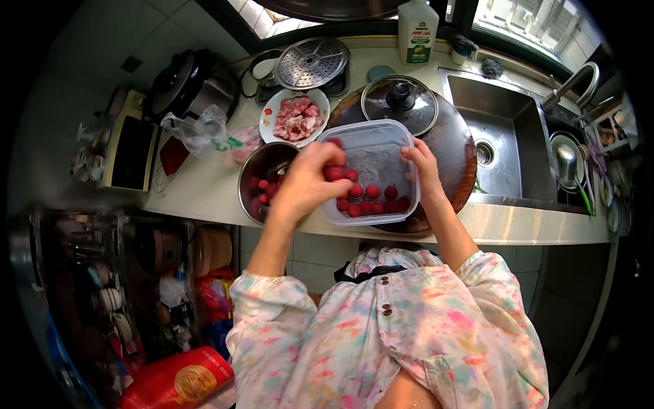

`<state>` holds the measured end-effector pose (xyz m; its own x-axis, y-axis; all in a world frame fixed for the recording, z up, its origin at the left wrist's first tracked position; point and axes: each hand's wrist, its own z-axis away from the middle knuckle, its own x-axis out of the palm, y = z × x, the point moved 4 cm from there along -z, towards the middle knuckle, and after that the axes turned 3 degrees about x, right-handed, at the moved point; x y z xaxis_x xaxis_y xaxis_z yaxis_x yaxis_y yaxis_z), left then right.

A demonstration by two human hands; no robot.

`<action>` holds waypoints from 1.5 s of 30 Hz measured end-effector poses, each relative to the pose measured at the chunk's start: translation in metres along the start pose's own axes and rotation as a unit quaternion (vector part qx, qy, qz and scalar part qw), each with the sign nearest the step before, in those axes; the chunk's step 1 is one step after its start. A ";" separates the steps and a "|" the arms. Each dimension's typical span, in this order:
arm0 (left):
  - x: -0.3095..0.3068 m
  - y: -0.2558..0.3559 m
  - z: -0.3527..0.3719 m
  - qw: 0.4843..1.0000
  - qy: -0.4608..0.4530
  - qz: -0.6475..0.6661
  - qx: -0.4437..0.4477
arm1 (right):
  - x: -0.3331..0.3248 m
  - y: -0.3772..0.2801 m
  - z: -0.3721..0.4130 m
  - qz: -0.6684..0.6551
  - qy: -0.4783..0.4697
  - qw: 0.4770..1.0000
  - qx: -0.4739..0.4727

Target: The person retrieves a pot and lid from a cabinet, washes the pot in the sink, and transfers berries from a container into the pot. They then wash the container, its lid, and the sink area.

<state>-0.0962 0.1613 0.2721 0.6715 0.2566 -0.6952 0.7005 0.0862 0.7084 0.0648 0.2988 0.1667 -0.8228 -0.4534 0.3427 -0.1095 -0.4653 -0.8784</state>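
My right hand (pixel 425 169) grips the right wall of a clear plastic container (pixel 373 141), tilted toward me above the counter. Small round dark-red fruits (pixel 372 192) have gathered along its near side. Over the container's left edge, my left hand (pixel 308 178) is slightly blurred, its fingers closed around one or more of the red fruits (pixel 334 172). Below and left of that hand stands a metal bowl (pixel 246 178) with more red fruits (pixel 264 185) in it; my wrist hides part of the bowl.
A plate (pixel 270 121) of raw meat (pixel 298 118) and a plastic bag (pixel 197 129) lie behind the bowl. Under the container is a round wooden board (pixel 458 146) bearing a glass lid (pixel 371 102). The sink (pixel 501 102) is at right, a white jug (pixel 417 31) at the back.
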 end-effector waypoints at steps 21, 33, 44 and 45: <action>0.103 -0.049 -0.029 0.853 -0.288 -0.435 0.009 | 0.000 0.002 -0.001 -0.001 0.004 1.000 0.000; 0.088 -0.052 -0.024 0.939 -0.148 -0.303 0.060 | -0.006 0.009 -0.007 -0.001 -0.018 1.000 -0.004; -0.062 -0.054 0.033 0.964 0.059 -0.258 -0.033 | -0.004 0.011 -0.011 0.009 -0.040 0.999 -0.020; -0.058 -0.049 0.035 0.962 0.072 -0.264 -0.008 | -0.004 0.010 -0.009 0.015 -0.038 0.999 -0.017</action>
<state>-0.1611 0.1088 0.2734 0.1831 0.3029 -0.9353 0.9300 0.2551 0.2647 0.0616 0.3029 0.1535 -0.7817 -0.5240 0.3383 -0.1051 -0.4240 -0.8996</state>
